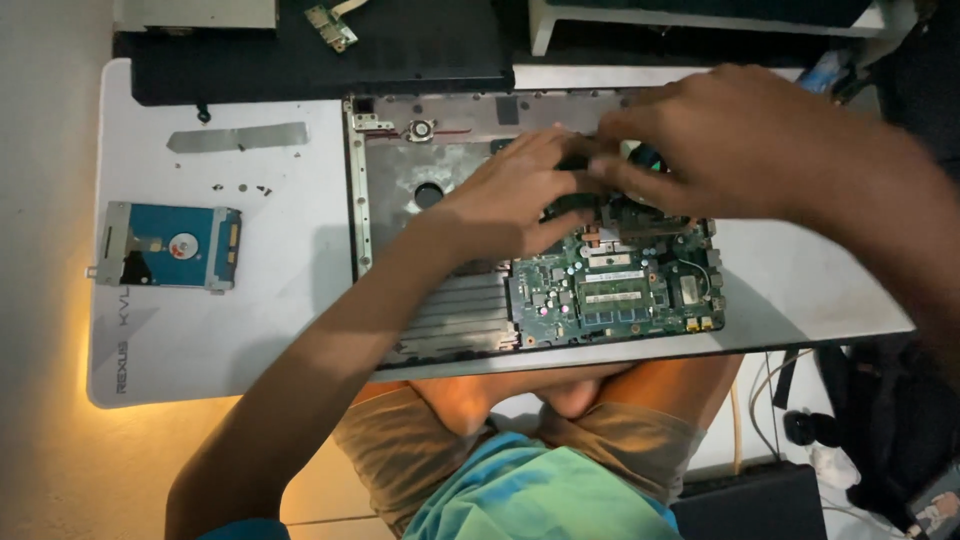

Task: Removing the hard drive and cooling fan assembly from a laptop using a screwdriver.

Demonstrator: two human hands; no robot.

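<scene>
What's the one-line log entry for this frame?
left hand: on opened laptop base | right hand: at motherboard top edge | hard drive: on mat

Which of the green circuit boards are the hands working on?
The big motherboard inside the opened laptop shell; the other, a small board, lies apart at the top.

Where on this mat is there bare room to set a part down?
Bare white mat lies between the hard drive and the open laptop base, and right of the circuit board. Both hands crowd the laptop's top.
</scene>
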